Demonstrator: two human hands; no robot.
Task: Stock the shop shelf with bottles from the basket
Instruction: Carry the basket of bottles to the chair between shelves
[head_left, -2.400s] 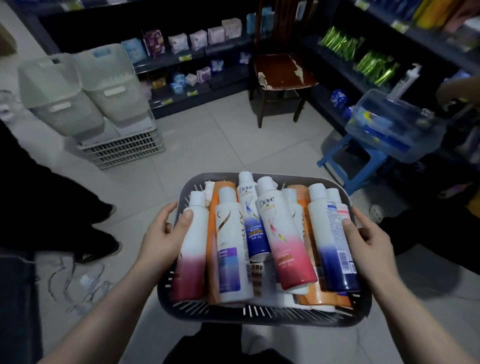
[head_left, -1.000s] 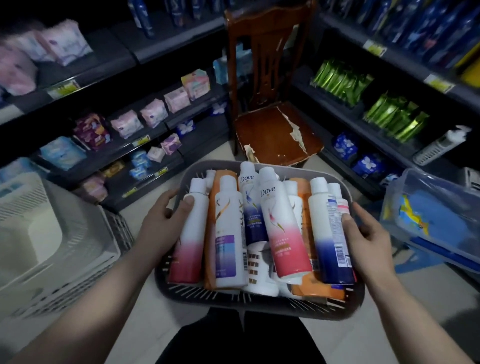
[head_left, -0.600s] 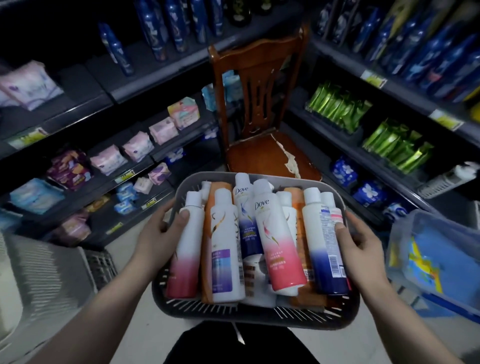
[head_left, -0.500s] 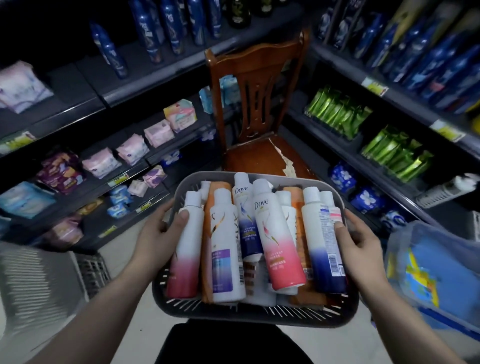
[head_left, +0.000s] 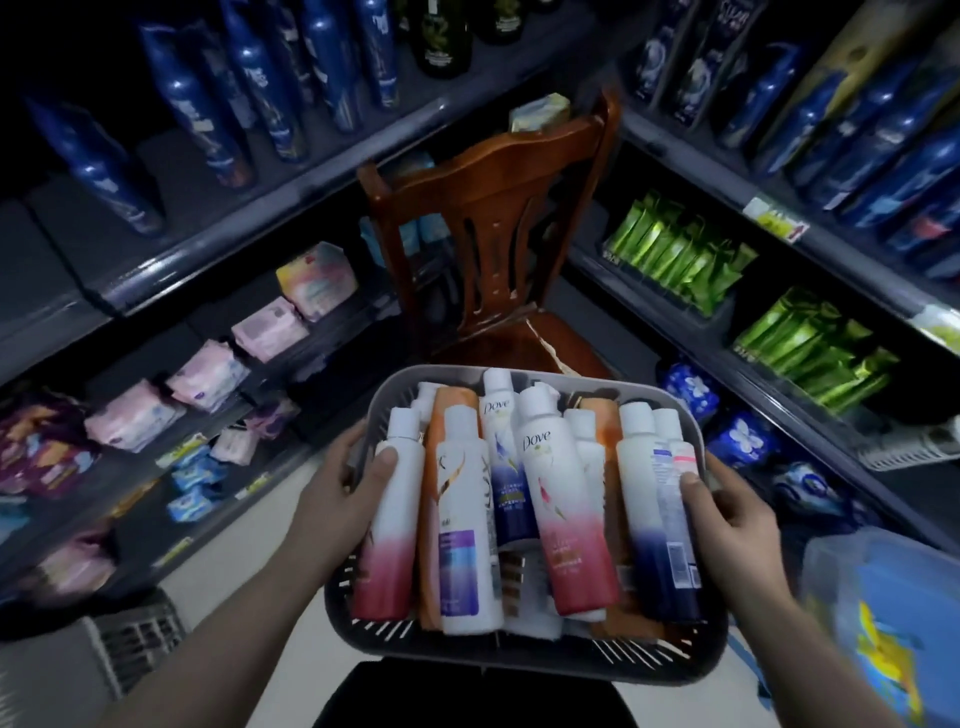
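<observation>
Two hands on one container: state the grip (first onlooker)

Each clasps a side wall. The left hand (head_left: 337, 499) and the right hand (head_left: 737, 525) curl their fingers round the grey slotted plastic basket (head_left: 519, 657), thumbs over the rim. The left thumb presses the white bottle with the red base (head_left: 392, 525); the right thumb presses the white bottle with the navy base (head_left: 649, 525). Purpose, as I judge it: pinning the outer bottles stops the loose stack rolling during carriage (second onlooker)

Location of the stock? (first onlooker)

All of it lies flat in the basket, caps pointing away from the person, stacked in layers; the white-and-pink Dove bottle (head_left: 561, 499) rests on top. The basket is held roughly level before the body, just in front of the brown wooden chair (head_left: 498, 218). That chair stands in the corner between the dark metal shelf (head_left: 260, 215) carrying tall blue bottles (head_left: 192, 104) and a second dark shelf (head_left: 691, 169). No basket bottle is shelved yet, by my reading (second onlooker)

Next requirement? (first onlooker)

Probably a support for the basket, so one hand can be freed; the chair seat is the nearest flat surface. Risk: a one-handed hold may tip the stack (second onlooker)
</observation>
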